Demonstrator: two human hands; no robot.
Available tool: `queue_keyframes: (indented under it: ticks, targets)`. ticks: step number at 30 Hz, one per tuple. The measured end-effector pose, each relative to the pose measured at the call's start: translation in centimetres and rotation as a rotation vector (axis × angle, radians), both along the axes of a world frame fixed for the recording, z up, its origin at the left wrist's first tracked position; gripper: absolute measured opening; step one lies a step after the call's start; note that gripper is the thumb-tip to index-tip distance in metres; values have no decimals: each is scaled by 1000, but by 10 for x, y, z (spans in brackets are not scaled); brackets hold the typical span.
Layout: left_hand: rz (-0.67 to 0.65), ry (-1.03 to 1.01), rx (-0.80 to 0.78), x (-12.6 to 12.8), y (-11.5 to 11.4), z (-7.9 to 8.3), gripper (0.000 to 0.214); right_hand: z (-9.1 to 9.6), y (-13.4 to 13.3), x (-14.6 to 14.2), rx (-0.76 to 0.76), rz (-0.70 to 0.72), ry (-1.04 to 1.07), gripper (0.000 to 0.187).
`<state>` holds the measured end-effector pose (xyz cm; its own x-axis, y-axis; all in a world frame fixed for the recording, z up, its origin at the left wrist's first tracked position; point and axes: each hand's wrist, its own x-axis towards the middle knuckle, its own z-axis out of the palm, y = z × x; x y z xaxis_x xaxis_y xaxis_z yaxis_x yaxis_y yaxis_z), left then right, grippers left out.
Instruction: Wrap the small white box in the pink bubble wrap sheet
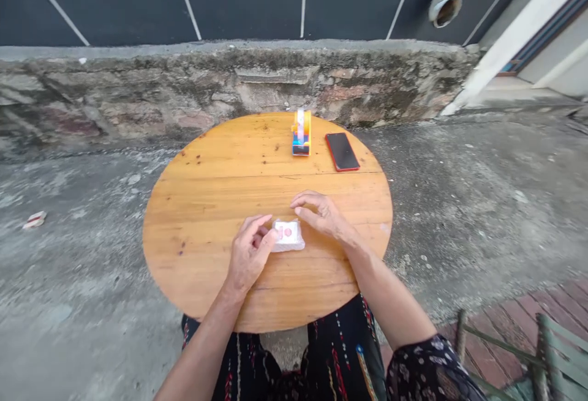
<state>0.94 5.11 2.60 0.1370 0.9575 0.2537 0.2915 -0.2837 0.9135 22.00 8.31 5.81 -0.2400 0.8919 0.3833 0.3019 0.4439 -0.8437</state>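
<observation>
A small white box with red print, wrapped in clear bubble wrap or plastic, lies flat on the round wooden table. My left hand is at the box's left side, thumb at its edge and fingers apart, not closed around it. To the upper right of the box hovers my right hand, its fingers bent and slightly parted, with nothing in it. Farther back stands a yellow and blue tape dispenser with a roll of clear tape.
A phone with a red edge lies at the table's back right. Behind the table runs a stone wall base under dark tiles. A green chair is at the lower right. A crumpled packet lies on the concrete at left.
</observation>
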Motion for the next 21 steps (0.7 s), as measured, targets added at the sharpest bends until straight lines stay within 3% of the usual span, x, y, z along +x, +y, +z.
queue_keyframes:
  ticks: [6, 9, 13, 17, 21]
  targets:
    - [122, 101, 91, -3, 8, -7, 31, -2, -5, 0, -109, -86, -38, 15]
    - [170, 152, 133, -4, 11, -11, 32, -4, -32, 2, -130, -140, -34, 23]
    - [239, 227, 191, -7, 16, -17, 31, -22, -85, 2, -141, -301, 19, 31]
    - [258, 304, 233, -10, 21, -24, 29, -38, -125, -9, -73, -455, -205, 40]
    - [275, 295, 234, -11, 23, -27, 29, -41, -136, -20, -24, -475, -385, 48]
